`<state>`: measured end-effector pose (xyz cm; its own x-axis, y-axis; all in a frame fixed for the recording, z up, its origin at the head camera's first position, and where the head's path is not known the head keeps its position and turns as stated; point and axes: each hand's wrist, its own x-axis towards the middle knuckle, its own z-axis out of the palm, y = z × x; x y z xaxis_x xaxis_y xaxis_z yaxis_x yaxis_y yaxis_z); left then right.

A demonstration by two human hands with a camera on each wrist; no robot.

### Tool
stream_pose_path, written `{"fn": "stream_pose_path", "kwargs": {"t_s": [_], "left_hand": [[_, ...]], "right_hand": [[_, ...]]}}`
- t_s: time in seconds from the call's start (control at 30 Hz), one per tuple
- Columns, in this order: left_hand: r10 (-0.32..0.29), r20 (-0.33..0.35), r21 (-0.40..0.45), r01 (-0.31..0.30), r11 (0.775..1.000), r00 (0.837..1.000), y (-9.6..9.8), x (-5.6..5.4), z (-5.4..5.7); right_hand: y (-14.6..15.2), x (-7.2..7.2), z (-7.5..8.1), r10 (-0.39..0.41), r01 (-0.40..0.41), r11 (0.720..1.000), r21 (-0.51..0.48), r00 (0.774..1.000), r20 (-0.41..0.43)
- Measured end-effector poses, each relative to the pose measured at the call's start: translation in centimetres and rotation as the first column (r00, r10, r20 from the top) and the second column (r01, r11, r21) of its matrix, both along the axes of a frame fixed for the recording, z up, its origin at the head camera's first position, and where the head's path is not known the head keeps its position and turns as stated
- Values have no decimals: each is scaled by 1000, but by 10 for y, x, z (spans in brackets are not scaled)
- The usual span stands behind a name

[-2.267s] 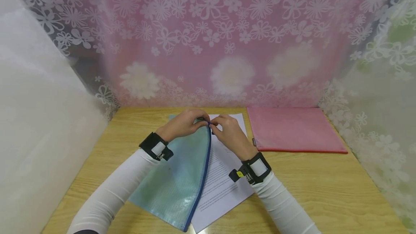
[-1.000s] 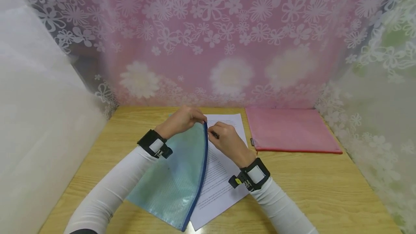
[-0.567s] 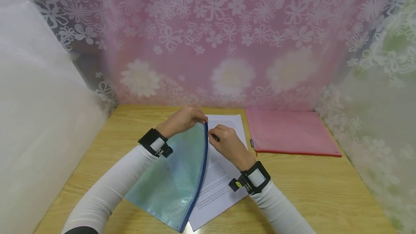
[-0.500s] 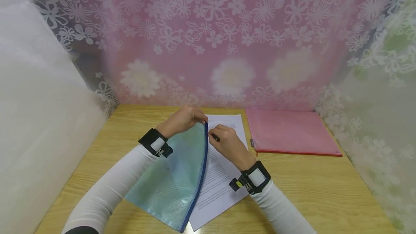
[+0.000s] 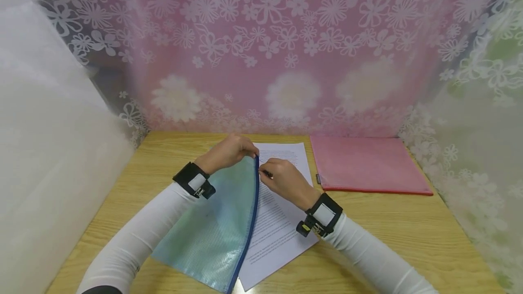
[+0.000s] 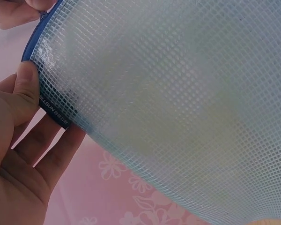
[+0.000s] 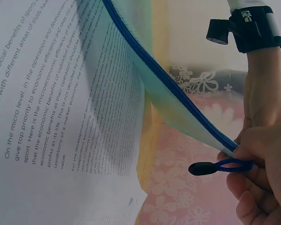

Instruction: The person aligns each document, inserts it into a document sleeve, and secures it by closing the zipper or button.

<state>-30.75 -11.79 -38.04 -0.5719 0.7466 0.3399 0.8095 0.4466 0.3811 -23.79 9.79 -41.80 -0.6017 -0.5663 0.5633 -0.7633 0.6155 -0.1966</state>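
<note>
A light blue mesh zipper pouch (image 5: 212, 226) is held up at its far corner, its dark blue zipper (image 5: 254, 208) curving towards the front. My left hand (image 5: 230, 151) pinches that corner by the end of the zipper, thumb on the mesh near a small black label (image 6: 54, 112). Just along the zipper, my right hand (image 5: 286, 180) pinches the zipper pull. A blue cord with a black tip (image 7: 203, 168) dangles from those fingers in the right wrist view. Printed paper (image 5: 282, 230) lies beneath and to the right of the pouch, partly covered by it.
A pink zipper pouch (image 5: 369, 164) with a red edge lies flat at the back right of the wooden table (image 5: 408, 239). Behind the table hangs a pink flowered curtain (image 5: 245, 80), and pale sheets (image 5: 53, 149) close in both sides.
My right hand has moved from beside the left hand at the pouch's corner a short way down the zipper towards me. The left hand keeps its hold on the corner.
</note>
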Motion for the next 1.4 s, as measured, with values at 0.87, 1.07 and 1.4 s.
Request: {"fn": "stream_pose_path", "kwargs": {"t_s": [0.87,1.07,1.4], "left_hand": [[36,-6,-20,-36,999,999,-7,-4,-7],[59,4,-31,-59,998,998,-7,-8,-6],[69,5,-13,-69,998,998,-5,-12,-8]], "right_hand": [[-11,11,-13,49,-51,998,27,996,68],[-11,11,-13,61,-62,998,22,997,45],[-10,12,-18,54,-55,998,33,998,34]]}}
